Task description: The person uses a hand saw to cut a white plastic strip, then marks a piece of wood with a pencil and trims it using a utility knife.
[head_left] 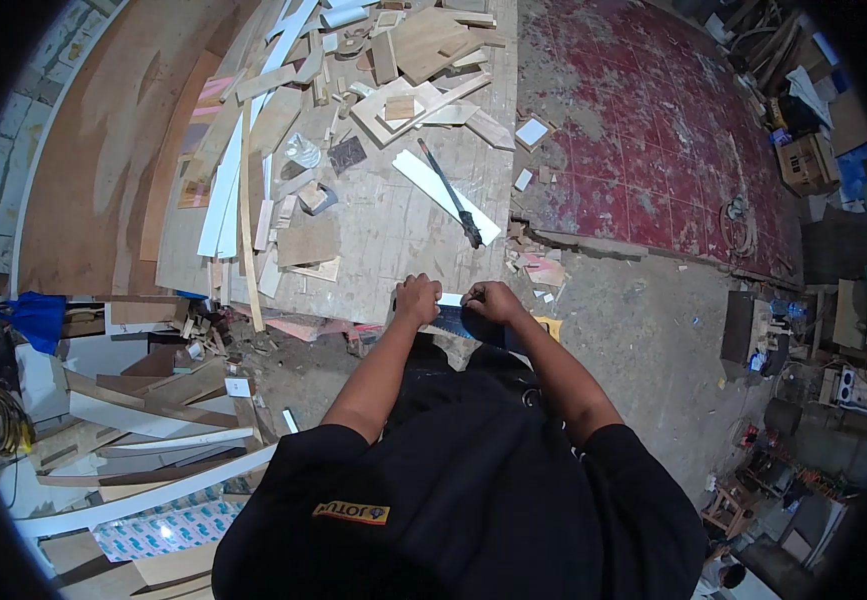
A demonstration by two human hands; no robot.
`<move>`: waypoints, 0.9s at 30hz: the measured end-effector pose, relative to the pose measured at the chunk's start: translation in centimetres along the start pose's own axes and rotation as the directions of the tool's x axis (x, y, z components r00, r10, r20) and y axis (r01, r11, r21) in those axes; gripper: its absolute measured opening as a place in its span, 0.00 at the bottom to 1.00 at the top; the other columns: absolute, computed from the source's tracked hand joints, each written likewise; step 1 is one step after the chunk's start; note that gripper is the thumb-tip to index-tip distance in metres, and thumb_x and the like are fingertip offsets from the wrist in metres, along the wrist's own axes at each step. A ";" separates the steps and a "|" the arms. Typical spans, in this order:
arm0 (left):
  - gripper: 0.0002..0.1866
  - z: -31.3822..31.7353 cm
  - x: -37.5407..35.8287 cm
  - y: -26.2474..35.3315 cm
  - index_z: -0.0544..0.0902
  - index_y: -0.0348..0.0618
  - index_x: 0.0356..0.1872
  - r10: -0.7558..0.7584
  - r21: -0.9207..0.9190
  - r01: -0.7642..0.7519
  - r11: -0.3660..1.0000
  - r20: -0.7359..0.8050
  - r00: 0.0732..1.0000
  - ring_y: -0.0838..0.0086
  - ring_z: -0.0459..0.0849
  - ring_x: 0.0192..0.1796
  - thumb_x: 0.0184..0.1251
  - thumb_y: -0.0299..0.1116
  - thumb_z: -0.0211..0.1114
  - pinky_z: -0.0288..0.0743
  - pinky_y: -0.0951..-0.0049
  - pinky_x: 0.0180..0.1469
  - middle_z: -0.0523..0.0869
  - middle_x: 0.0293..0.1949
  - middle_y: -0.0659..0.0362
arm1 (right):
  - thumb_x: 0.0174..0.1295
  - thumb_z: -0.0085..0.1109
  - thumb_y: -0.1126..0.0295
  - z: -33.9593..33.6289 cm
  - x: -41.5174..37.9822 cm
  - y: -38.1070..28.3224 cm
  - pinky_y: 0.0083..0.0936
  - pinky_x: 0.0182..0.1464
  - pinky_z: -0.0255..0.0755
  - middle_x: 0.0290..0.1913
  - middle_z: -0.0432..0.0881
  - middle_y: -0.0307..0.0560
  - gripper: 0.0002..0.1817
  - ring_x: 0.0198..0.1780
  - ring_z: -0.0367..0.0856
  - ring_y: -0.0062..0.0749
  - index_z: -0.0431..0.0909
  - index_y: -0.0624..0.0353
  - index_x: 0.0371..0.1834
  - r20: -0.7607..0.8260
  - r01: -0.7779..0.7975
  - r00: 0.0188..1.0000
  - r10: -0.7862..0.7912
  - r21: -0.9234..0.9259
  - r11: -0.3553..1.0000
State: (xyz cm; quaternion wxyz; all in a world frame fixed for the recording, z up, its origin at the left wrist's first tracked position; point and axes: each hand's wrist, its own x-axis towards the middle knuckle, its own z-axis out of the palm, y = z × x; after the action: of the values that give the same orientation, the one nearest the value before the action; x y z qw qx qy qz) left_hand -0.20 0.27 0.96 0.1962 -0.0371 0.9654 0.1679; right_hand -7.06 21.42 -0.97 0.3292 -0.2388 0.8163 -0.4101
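Observation:
At the near edge of the wooden worktable [383,215], my left hand [417,300] is closed, its fingers curled down beside a small white piece [450,299]. To the right of that piece, my right hand [493,302] is closed in a pinch; what it grips is too small to tell. A bluish, dark-edged item [449,320] lies between and just below both hands, partly hidden. Farther up the table, a long dark tool with a black handle [468,225] rests across a white strip [423,181].
Wood offcuts [423,45] pile up at the table's far side, with long white strips [225,210] on its left. A clear plastic cup [301,150] stands among them. Boards [153,420] fill the lower left. Red tiled floor [633,130] lies right of the table.

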 end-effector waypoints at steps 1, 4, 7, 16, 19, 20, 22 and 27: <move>0.12 0.0 0.0 0.0 0.84 0.56 0.35 -0.006 0.000 0.006 1.000 0.002 1.000 0.57 0.79 0.57 0.47 0.35 0.76 0.72 0.50 0.56 0.81 0.46 0.58 | 0.57 0.69 0.67 -0.1 -0.3 0.4 0.35 0.47 0.79 0.38 0.89 0.51 0.09 0.41 0.88 0.43 0.88 0.56 0.38 -0.010 -0.010 1.000 0.010 0.002 1.000; 0.13 0.4 0.1 -0.2 0.84 0.55 0.34 -0.007 -0.016 0.007 1.000 -0.019 1.000 0.56 0.80 0.55 0.47 0.34 0.76 0.75 0.51 0.54 0.81 0.45 0.58 | 0.57 0.70 0.67 -0.6 -0.8 1.7 0.35 0.48 0.79 0.39 0.89 0.51 0.09 0.41 0.88 0.43 0.88 0.56 0.39 -0.022 -0.031 0.999 0.031 0.002 1.000; 0.13 0.9 0.3 -0.3 0.84 0.53 0.34 -0.011 -0.051 0.009 0.999 -0.037 0.999 0.55 0.81 0.53 0.45 0.33 0.77 0.77 0.52 0.52 0.81 0.44 0.56 | 0.56 0.70 0.67 -0.9 -1.2 3.5 0.35 0.48 0.79 0.39 0.89 0.51 0.09 0.41 0.88 0.43 0.88 0.56 0.39 -0.024 -0.043 0.999 0.044 0.020 0.999; 0.11 1.7 0.1 -0.4 0.84 0.51 0.36 -0.075 -0.147 0.068 0.987 -0.043 0.996 0.54 0.83 0.50 0.49 0.31 0.73 0.79 0.54 0.51 0.82 0.43 0.53 | 0.57 0.70 0.69 -2.2 -2.6 3.9 0.32 0.48 0.79 0.39 0.89 0.50 0.09 0.41 0.88 0.36 0.87 0.58 0.40 -0.013 -0.105 0.994 0.106 0.080 0.991; 0.17 2.1 0.2 -0.3 0.83 0.51 0.39 -0.133 -0.130 0.126 0.983 -0.044 0.990 0.55 0.83 0.51 0.46 0.33 0.78 0.78 0.55 0.52 0.82 0.43 0.54 | 0.58 0.70 0.71 -2.6 -2.8 2.8 0.30 0.47 0.79 0.39 0.90 0.49 0.09 0.41 0.88 0.33 0.87 0.59 0.40 -0.018 -0.103 0.994 0.104 0.060 0.993; 0.18 2.2 0.3 -0.2 0.83 0.51 0.40 -0.163 -0.116 0.157 0.981 -0.041 0.986 0.56 0.83 0.52 0.46 0.34 0.79 0.78 0.55 0.53 0.82 0.44 0.54 | 0.59 0.70 0.72 -2.8 -3.0 2.3 0.28 0.47 0.79 0.38 0.90 0.47 0.08 0.41 0.88 0.29 0.86 0.61 0.41 -0.019 -0.109 0.994 0.110 0.043 0.993; 0.18 2.0 0.2 -0.1 0.83 0.50 0.39 -0.177 -0.112 0.173 0.979 -0.031 0.984 0.56 0.83 0.52 0.46 0.35 0.79 0.78 0.55 0.53 0.82 0.44 0.53 | 0.59 0.70 0.71 -3.1 -3.2 1.8 0.28 0.47 0.79 0.38 0.90 0.47 0.08 0.40 0.88 0.29 0.87 0.60 0.41 -0.020 -0.098 0.995 0.098 0.017 0.995; 0.18 2.1 0.4 -0.2 0.82 0.48 0.38 -0.199 -0.090 0.196 0.976 -0.027 0.980 0.56 0.83 0.53 0.47 0.36 0.80 0.79 0.55 0.53 0.83 0.45 0.53 | 0.58 0.70 0.70 -3.7 -3.7 1.3 0.30 0.45 0.79 0.37 0.89 0.46 0.09 0.39 0.88 0.31 0.87 0.59 0.40 -0.020 -0.129 0.991 0.130 0.048 0.990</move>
State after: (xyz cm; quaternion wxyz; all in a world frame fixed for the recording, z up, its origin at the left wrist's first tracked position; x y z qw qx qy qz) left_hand 0.26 0.77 -1.03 0.1927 -0.1444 0.9520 0.1887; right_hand -7.39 26.47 0.88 0.3514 -0.1727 0.8240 -0.4096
